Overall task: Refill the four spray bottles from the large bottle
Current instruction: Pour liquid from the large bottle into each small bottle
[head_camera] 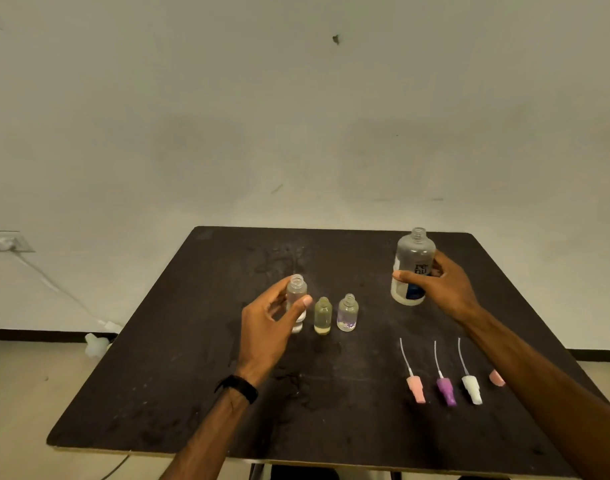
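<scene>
While left hand (272,327) pinches small bottle (296,299) mid-table, right hand (442,289) grips large bottle (412,268) near far edge.

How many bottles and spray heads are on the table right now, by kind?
Small open spray bottles: 3, at
Large bottle: 1
Spray heads: 4, pink, purple, white, and a pink one partly hidden by the arm
Total: 8
</scene>
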### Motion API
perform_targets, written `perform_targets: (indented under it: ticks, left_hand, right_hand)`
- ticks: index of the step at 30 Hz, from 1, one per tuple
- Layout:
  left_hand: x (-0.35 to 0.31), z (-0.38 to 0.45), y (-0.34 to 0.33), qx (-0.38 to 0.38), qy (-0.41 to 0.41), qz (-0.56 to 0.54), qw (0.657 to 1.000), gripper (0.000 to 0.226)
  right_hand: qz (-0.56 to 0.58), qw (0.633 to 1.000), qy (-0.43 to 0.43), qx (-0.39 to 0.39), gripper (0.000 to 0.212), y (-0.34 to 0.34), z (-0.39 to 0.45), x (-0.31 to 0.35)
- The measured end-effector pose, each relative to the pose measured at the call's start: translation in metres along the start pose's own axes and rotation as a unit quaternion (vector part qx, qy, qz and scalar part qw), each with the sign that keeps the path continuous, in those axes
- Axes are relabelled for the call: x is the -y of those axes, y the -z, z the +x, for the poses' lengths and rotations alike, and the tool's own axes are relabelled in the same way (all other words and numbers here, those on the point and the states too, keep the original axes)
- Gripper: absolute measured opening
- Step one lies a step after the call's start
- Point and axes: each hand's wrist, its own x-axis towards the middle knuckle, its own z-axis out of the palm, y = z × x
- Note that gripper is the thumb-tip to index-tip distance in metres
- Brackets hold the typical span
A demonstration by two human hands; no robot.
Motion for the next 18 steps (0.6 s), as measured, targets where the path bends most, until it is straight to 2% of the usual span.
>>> perform_targets:
  ticks: [9, 18]
  left_hand:
    - [0.015, 0.003, 0.013, -0.016, 0.014, 0.024, 0.999, 0.044]
    - [0.015, 0.0, 0.019, -0.017, 0.008, 0.032, 0.999, 0.043]
  right_hand:
    - [0.0, 0.99, -0.098, -0.103, 0.072, 0.03, 0.019, -0.068]
    - [-0.003, 0.987, -0.123, -0.106, 0.07, 0.033, 0.021, -0.093]
